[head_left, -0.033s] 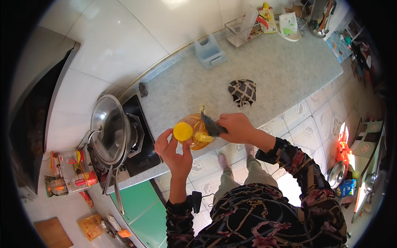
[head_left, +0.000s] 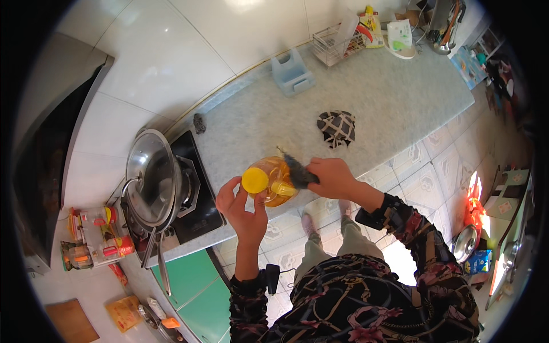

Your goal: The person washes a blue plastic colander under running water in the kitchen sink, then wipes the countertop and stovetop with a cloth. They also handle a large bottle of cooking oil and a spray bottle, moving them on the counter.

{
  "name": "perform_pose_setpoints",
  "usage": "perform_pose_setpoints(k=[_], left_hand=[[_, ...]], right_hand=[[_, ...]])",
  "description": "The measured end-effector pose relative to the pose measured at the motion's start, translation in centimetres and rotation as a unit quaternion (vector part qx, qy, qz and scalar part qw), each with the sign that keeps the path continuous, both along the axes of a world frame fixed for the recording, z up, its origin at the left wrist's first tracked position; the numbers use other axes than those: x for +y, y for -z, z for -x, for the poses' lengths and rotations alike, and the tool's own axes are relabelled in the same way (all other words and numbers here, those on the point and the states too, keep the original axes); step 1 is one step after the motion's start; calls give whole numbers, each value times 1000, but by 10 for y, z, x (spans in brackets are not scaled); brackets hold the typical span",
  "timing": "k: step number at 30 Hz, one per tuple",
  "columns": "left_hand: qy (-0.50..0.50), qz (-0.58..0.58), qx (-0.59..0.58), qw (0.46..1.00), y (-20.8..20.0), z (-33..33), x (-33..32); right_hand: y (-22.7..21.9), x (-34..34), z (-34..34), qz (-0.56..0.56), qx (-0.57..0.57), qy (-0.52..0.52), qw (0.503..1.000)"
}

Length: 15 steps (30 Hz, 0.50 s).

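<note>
Over the counter's front edge, a clear bottle of golden liquid with a handle is tipped so its yellow cap faces up toward me. My left hand is closed around the cap end, thumb and fingers on either side. In my right hand is a bunched dark grey cloth, pressed against the bottle's right side. Fingers of the right hand are curled round the cloth. Behind the bottle on the counter lies a crumpled black-and-beige checked cloth.
At left, a lidded wok stands on the black gas stove, its handle pointing toward me. A pale blue plastic holder and a wire rack line the wall. A dark scouring pad lies by the stove.
The grey cloth and my right hand have shifted slightly to the right along the bottle's side. My left hand still holds the cap end.
</note>
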<state>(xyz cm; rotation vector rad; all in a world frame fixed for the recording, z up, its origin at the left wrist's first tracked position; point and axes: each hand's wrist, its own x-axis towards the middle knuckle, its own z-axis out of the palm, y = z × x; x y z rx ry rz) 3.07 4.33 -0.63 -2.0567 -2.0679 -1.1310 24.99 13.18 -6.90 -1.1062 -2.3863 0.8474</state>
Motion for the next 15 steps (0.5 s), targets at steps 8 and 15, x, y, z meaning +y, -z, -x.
perform_pose_setpoints(k=[8, 15], left_hand=[[-25, 18, -141, 989, 15, 17, -35], [45, 269, -322, 907, 78, 24, -101]], right_hand=[[15, -62, -35, 399, 216, 136, 880], [1, -106, 15, 397, 138, -9, 907]])
